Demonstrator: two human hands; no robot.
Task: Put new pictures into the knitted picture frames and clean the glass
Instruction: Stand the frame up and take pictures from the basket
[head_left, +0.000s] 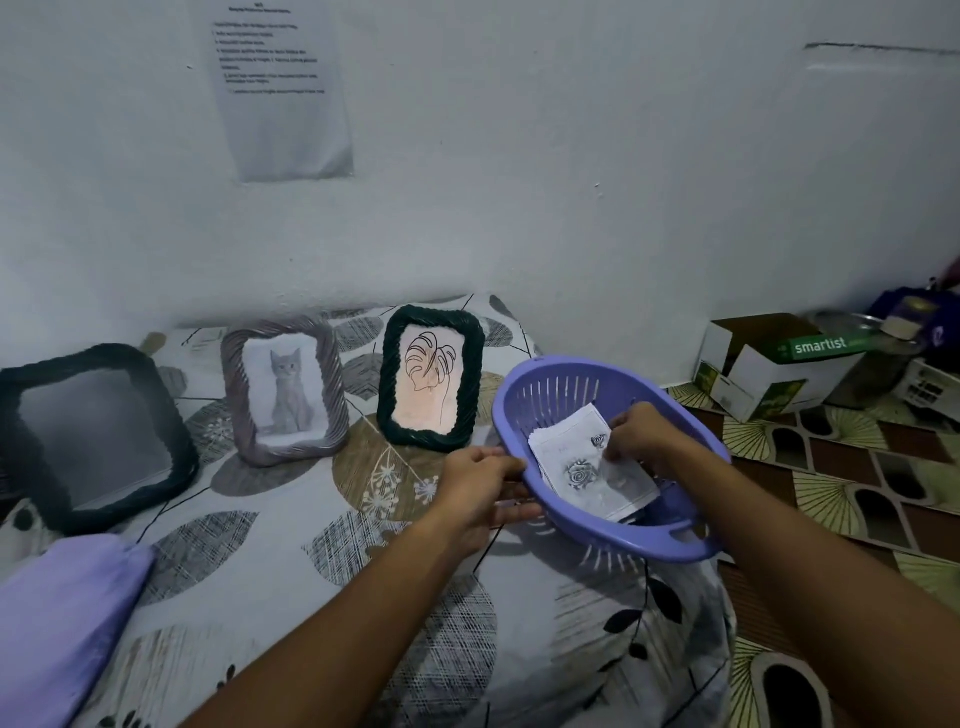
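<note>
Reaching into the purple basket (524, 395) at centre right of the frame, the right hand (641, 434) has its fingers pinched together on the top sheet of a stack of printed pictures (582, 467), a rose drawing facing up, while the left hand (480, 480) clamps its fingers on the basket's near rim and holds it tilted above the bed (291, 582). The likeliest slip is that several thin sheets lift together, or the tilt lets the stack slide to the lower end and spill. A tight pinch could also crease or smudge the print. Three knitted frames lean at the wall in the left half: a black frame (31, 410) with no picture, a grey frame (231, 384) holding a cat, a dark green frame (389, 364) holding a leaf drawing. Setting the basket down carelessly could knock the green one, which stands just beside it.
</note>
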